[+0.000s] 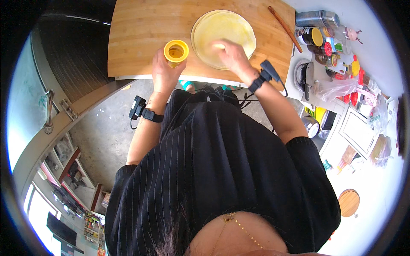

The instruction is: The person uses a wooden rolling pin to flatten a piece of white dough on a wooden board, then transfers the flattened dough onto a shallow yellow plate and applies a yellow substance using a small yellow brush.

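In my left hand (165, 73) is a small yellow-rimmed container (176, 60), held upright with its open mouth facing up. Something brownish shows inside it, too small to identify. My right hand (235, 59) is over the near part of a round, pale yellow sheet of dough (224, 27). Its fingers are drawn together and blurred by motion, so whether they pinch anything is unclear. Another round edge shows beneath the top sheet, within a thin round rim. The dough sits on a wooden board (144, 24), to the right of the container.
A wooden rolling pin (284, 28) lies at the board's right edge. Beyond it are a metal thermos (315, 18), several lidded jars (315, 36) and a cleaver (308, 78) by a round dark lid. A door handle (48, 112) is at the left. Cables (246, 99) hang below the board's front edge.
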Tool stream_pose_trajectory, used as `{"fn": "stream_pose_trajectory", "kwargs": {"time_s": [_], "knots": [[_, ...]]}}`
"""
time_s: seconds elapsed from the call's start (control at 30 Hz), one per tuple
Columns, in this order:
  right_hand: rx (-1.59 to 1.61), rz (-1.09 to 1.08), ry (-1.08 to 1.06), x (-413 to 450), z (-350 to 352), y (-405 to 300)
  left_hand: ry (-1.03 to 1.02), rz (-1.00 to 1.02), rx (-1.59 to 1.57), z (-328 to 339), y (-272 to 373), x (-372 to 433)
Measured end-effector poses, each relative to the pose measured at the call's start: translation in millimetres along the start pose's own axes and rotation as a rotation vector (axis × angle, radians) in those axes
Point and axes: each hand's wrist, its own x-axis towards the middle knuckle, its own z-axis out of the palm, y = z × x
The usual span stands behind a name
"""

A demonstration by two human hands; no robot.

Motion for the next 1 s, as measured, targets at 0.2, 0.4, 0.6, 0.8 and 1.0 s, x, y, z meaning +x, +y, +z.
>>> {"fn": "stream_pose_trajectory", "kwargs": {"time_s": [0.2, 0.4, 0.6, 0.8, 1.0], "knots": [[0.445, 0.354, 0.006, -63, -31, 43, 0.025, 0.012, -0.079, 5, -4, 1], [0.145, 0.395, 0.163, -70, -63, 73, 0.003, 0.049, -0.051, 7, -1, 5], [0.485, 0.306, 0.080, -40, 5, 25, -0.002, 0.083, -0.070, 10, -2, 8], [0.553, 0.306, 0.012, -38, 1, 20, -0.028, 0.023, -0.097, 8, -1, 8], [0.358, 0.423, 0.057, -60, -69, 89, 0.002, 0.043, -0.112, 6, -3, 8]]}}
